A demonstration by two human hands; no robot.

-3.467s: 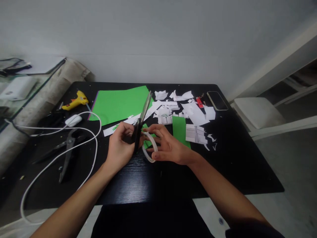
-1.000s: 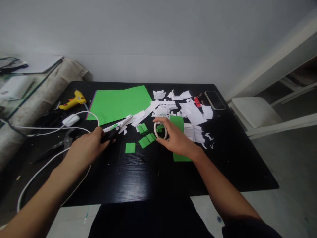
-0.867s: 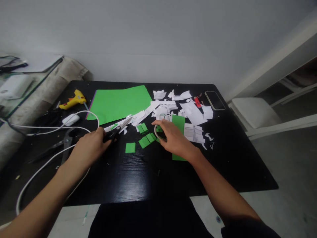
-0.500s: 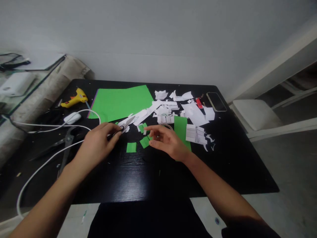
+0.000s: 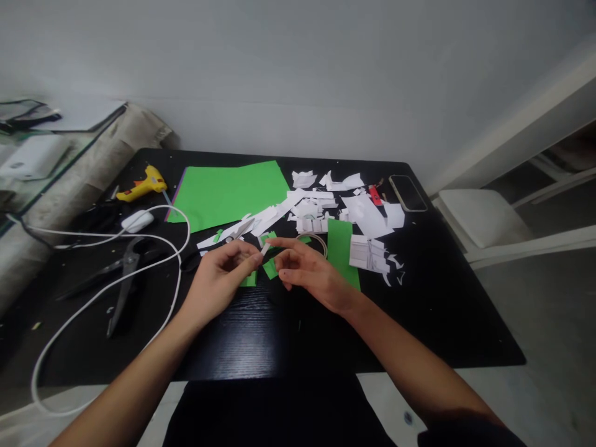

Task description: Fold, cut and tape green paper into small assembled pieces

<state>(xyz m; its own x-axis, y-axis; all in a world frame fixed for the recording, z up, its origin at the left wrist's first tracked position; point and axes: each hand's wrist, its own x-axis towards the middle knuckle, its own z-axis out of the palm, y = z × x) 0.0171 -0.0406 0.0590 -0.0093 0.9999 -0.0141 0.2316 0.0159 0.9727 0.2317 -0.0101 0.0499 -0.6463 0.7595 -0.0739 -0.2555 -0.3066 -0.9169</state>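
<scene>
A small white paper strip (image 5: 266, 248) is pinched at the fingertips of my left hand (image 5: 218, 276), and its far end meets the tip of my right index finger. My right hand (image 5: 316, 273) has that index finger stretched out, the thumb apart and the other fingers loosely curled. Beneath both hands lie small green paper pieces (image 5: 270, 269), partly covered by the fingers. A roll of tape (image 5: 325, 243) rests just behind my right hand. Small scissors (image 5: 242, 230) lie on white paper beyond my left hand, their dark handles partly hidden.
Green sheets (image 5: 228, 192) and white paper scraps (image 5: 314, 205) cover the back of the black table (image 5: 400, 323). A yellow glue gun (image 5: 146, 184), large scissors (image 5: 125, 279) and a looped white cable (image 5: 69, 323) occupy the left. A phone (image 5: 408, 193) lies at back right, near a green strip (image 5: 341, 248).
My left hand has left the small scissors and moved right, meeting the white strip at my right index fingertip. My right hand has barely moved.
</scene>
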